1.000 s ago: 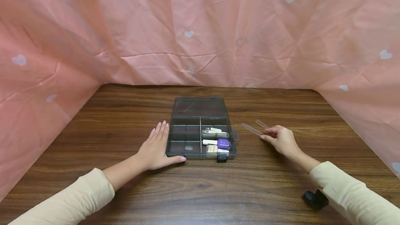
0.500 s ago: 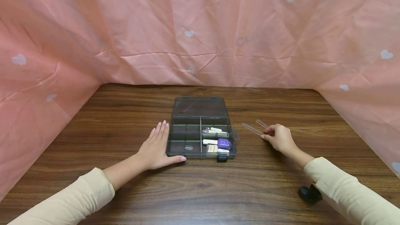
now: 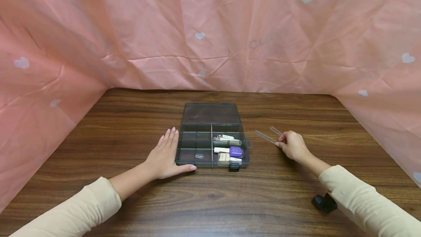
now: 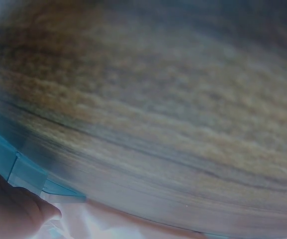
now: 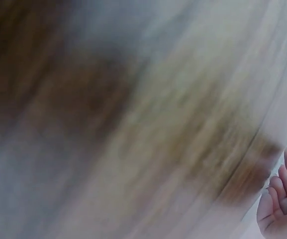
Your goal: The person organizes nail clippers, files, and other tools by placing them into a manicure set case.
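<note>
The step in hand is judged to be the picking up of loose parts for a compartment box: the grey organiser box (image 3: 212, 145) lies open near the middle of the desk (image 3: 210, 200), its lid folded back behind it, and the left hand (image 3: 162, 156) is laid flat against its left wall, fingers straight and spread lightly, the thumb stretched along the front edge, so that the box is steadied and not gripped. The right-hand compartments are seen to hold small items, among them a purple-capped one (image 3: 235, 151), while the left compartments are nearly bare but for a small clear piece (image 3: 198, 155). To the right of the box, apart from it, two clear plastic strips (image 3: 267, 136) lie on the desk, and the right hand (image 3: 292, 146) rests at their near ends; its grip is curled with the fingertips touching or pinching one strip, though it cannot be told which strip, nor whether it has left the desk. The wrist views are too blurred to settle this. The next move is judged to call for a firm pinch on one thin strip, which may slip on the smooth wood, and then for its carriage across to the box.
</note>
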The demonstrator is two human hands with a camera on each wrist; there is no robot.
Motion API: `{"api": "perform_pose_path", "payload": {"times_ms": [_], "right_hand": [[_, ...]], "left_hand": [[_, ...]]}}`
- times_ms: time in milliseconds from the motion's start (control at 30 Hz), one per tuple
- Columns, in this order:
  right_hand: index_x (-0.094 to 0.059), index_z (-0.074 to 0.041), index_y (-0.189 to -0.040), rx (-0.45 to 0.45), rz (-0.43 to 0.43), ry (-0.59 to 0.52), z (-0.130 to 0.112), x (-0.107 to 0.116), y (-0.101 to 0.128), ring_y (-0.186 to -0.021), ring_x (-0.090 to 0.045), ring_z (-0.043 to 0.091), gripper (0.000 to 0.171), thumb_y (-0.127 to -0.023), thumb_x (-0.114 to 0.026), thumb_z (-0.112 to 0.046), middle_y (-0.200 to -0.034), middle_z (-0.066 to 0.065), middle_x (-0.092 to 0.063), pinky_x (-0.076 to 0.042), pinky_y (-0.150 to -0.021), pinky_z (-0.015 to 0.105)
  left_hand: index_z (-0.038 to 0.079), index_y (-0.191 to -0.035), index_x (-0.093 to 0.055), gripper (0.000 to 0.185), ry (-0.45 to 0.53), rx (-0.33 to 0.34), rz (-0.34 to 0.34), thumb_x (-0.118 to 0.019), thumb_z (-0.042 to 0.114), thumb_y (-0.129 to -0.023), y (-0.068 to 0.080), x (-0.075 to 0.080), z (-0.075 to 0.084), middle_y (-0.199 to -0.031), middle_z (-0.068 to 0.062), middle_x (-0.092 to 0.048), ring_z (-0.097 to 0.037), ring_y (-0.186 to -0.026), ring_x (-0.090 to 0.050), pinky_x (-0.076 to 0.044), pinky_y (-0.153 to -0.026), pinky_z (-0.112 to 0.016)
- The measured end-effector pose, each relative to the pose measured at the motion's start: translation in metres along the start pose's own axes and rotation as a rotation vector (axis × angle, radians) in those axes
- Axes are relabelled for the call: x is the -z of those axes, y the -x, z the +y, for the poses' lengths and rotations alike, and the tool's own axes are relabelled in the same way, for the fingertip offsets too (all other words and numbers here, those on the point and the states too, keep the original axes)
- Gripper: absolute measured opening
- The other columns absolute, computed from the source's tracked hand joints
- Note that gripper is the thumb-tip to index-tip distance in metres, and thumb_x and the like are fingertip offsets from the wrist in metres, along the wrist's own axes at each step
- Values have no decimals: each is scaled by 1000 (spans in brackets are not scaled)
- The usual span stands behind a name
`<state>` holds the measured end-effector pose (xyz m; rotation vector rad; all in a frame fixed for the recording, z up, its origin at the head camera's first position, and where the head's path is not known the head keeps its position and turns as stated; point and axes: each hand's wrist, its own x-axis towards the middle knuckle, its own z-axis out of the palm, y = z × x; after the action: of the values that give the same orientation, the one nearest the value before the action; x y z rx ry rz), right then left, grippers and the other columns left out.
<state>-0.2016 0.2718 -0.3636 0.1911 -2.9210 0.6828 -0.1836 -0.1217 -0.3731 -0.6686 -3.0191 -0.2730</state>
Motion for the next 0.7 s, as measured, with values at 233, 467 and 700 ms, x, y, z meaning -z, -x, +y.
{"api": "perform_pose_path", "payload": {"times_ms": [233, 467, 700], "right_hand": [[-60, 6, -77, 50, 3, 28, -1, 4, 0, -59, -49, 17, 9, -82, -65, 0, -67, 13, -60, -39, -52, 27], [-64, 7, -77, 118, 9, 31, 0, 4, 0, -58, -48, 15, 7, -81, -65, 2, -66, 11, -61, -39, -50, 26], [-66, 6, -77, 143, 29, 43, 0, 4, 0, -58, -48, 14, 6, -81, -65, 2, -66, 11, -62, -38, -50, 26]], "left_hand": [[-9, -145, -16, 118, -5, 2, -3, -50, 77, -72, 1, 0, 0, -153, -26, -12, -37, -143, -10, -16, -116, -46], [-9, -144, -16, 118, -5, 2, 0, -50, 77, -72, 0, 0, 0, -153, -26, -12, -37, -143, -11, -16, -116, -46], [-10, -144, -16, 117, 1, 0, 6, -51, 76, -72, 1, 0, 1, -152, -26, -12, -37, -143, -11, -17, -116, -46]]}}
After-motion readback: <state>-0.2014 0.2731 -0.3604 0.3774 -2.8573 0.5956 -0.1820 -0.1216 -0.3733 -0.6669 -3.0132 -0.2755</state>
